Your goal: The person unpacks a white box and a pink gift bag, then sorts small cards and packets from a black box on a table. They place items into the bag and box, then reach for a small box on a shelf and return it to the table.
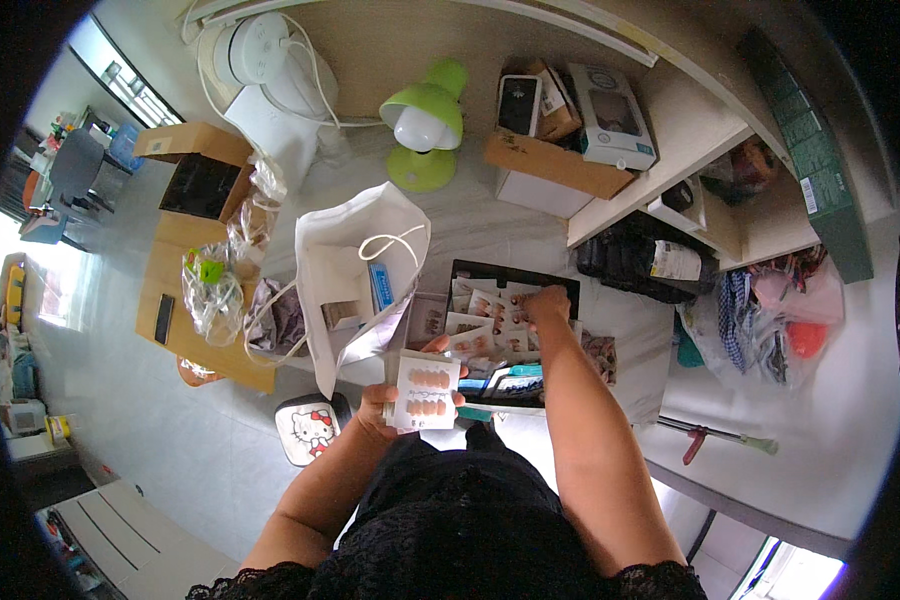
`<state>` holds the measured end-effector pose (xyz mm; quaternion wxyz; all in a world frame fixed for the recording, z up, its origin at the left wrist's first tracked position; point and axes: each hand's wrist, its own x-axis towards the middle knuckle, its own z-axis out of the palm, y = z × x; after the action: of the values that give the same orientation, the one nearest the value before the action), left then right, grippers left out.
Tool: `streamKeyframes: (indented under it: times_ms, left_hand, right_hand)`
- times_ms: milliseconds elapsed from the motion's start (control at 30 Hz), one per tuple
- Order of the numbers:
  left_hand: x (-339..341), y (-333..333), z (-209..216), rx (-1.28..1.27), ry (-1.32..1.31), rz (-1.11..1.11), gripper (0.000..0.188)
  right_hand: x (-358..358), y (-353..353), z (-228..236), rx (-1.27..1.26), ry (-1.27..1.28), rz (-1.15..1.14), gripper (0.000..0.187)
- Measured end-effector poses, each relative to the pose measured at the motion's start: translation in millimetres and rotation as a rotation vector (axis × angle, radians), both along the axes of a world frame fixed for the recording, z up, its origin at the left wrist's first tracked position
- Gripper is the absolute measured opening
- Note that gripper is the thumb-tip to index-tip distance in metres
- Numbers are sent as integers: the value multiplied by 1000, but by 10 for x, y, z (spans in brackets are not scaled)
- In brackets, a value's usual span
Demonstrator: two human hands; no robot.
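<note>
Held a small stack of flat white cards (pixel 429 392) in the left hand (pixel 373 406), near and central, fingers closed round the edges; on the top one, noticed two rows of pinkish, nail-shaped ovals. Reached with the right hand (pixel 547 304), fingers bent downward, into the shallow, rectangular black box (pixel 515 277) farther right; could not tell whether gripping anything. Saw a smooth white bag (pixel 328 225) with cord handles, far left.

marbled table (pixel 530 240) holds 1 green lamp (pixel 450 95), black tray (pixel 490 272)
</note>
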<state>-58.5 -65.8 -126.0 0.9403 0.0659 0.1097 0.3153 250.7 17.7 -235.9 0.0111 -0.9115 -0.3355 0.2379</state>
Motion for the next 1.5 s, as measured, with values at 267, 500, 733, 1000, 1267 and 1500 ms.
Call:
streamKeyframes:
  times_ms: [267,500,733,1000,1267,1500]
  left_hand:
    - [-76,-20,38,-51,-54,32,102]
    - [-78,10,-14,30,-39,13,112]
    - [-16,-1,139,-62,-70,46,103]
    - [-30,70,69,-59,-105,36,99]
    - [144,305,261,127,32,107,92]
    - [262,668,539,250,-70,-74,99]
  right_hand:
    - [8,74,316,-68,135,-58,40]
    - [356,-116,385,83,178,279,27]
    - [380,-382,1153,426,356,129,23]
    - [118,-626,1914,585,397,149,14]
    - [-36,-731,2504,749,466,151,18]
    - [87,-751,2876,772,652,108,14]
